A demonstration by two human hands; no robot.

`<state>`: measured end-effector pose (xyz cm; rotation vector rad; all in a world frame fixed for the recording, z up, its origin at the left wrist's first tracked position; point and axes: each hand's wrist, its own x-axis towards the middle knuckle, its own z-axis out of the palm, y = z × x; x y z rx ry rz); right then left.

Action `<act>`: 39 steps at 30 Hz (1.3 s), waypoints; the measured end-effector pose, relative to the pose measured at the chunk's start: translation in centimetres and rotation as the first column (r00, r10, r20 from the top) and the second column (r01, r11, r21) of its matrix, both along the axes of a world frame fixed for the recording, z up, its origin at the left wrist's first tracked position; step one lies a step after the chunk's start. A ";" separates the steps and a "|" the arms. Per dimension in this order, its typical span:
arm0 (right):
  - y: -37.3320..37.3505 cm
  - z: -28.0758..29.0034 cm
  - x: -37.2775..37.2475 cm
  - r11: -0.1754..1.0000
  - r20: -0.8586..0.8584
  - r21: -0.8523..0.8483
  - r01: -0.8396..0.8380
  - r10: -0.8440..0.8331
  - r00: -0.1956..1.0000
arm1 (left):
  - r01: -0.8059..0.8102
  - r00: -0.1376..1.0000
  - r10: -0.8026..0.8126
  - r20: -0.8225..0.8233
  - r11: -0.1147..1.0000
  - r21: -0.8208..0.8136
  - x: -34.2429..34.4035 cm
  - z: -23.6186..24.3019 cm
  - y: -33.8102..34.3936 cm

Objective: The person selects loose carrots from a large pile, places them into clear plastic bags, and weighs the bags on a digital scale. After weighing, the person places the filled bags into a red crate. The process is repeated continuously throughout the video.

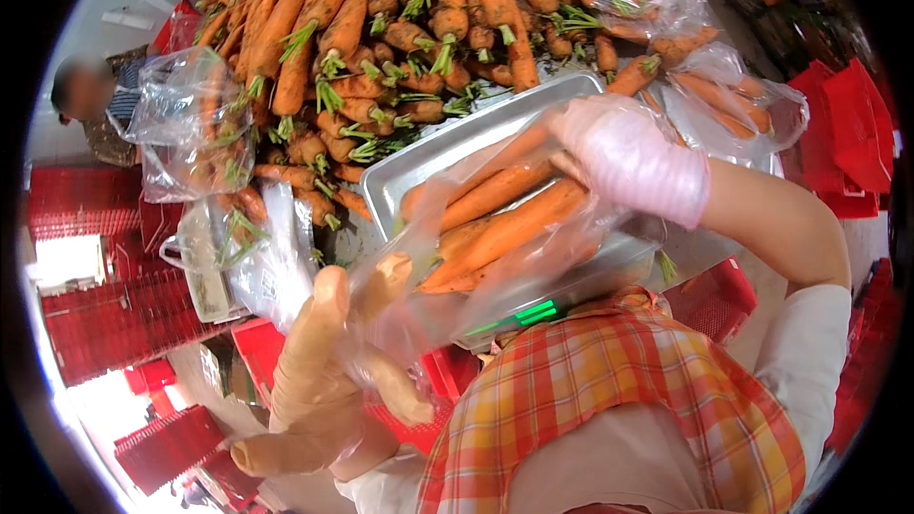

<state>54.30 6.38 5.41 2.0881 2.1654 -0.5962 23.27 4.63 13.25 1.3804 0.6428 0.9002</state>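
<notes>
A clear plastic bag (428,228) with several orange carrots (514,228) in it lies over a metal scale tray (381,192). My right hand (633,157), in a pale pinkish glove, is closed on the far right end of this bag, by the carrots' ends; motion blurs its fingers a little. My left hand (333,381), in a tan glove, is at the near left with its fingers spread apart. Thin film from the bag's other end touches its fingers. Below the tray, a green lit display (536,313) shows on the scale.
Loose carrots with green stubs (381,67) form a big pile behind the tray. Filled clear bags stand at left (195,124) and right (728,100). Flat plastic bags (276,252) lie left of the tray. Red crates (114,324) stand around; another person (109,100) is far left.
</notes>
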 end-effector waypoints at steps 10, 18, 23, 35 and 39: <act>-0.1 -0.4 -5.5 0.864 -0.401 -0.006 -0.503 0.459 0.793 | 0.040 0.999 -0.040 0.016 0.999 -0.001 0.2 -0.3 0.2; 2.6 -2.1 -12.6 0.853 -0.401 0.066 -0.518 0.498 0.769 | 0.064 0.998 -0.064 0.029 0.998 -0.008 0.2 -0.6 0.5; 2.8 -3.2 -13.5 0.900 -0.531 0.107 -0.423 0.412 0.741 | 0.050 0.998 -0.050 0.031 0.999 -0.006 -0.1 -0.3 -0.3; -2.1 5.1 -3.3 0.902 -0.919 -0.394 -0.177 -0.393 0.047 | 0.087 0.994 -0.086 0.065 0.996 -0.012 0.1 -0.8 0.3; -0.1 1.0 -8.2 0.940 -0.668 0.170 -0.295 0.330 0.667 | 0.066 0.996 -0.066 0.064 0.998 -0.006 -0.1 -0.5 -0.6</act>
